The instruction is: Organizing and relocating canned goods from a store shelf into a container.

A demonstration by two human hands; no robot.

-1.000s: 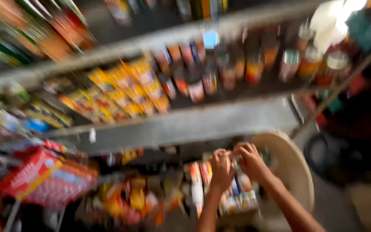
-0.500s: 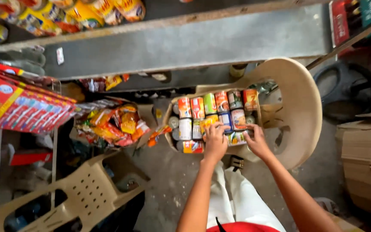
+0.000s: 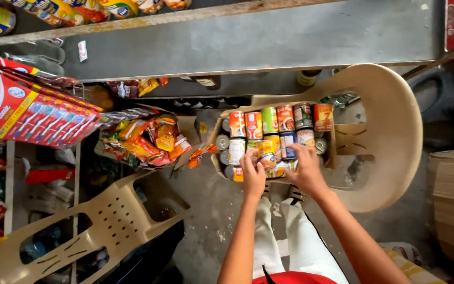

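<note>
Now the cardboard box [image 3: 217, 158] of cans [image 3: 269, 134] on the beige plastic chair [image 3: 395, 131] is reached into, left hand [image 3: 253, 176] pinching a can, right hand [image 3: 303, 165] spread over others, and stacked cans could be toppled by a nudge.

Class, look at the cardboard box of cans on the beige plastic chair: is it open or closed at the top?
Open. The cardboard box has flaps folded outward, the cans show in rows, and both hands reach in.
</note>
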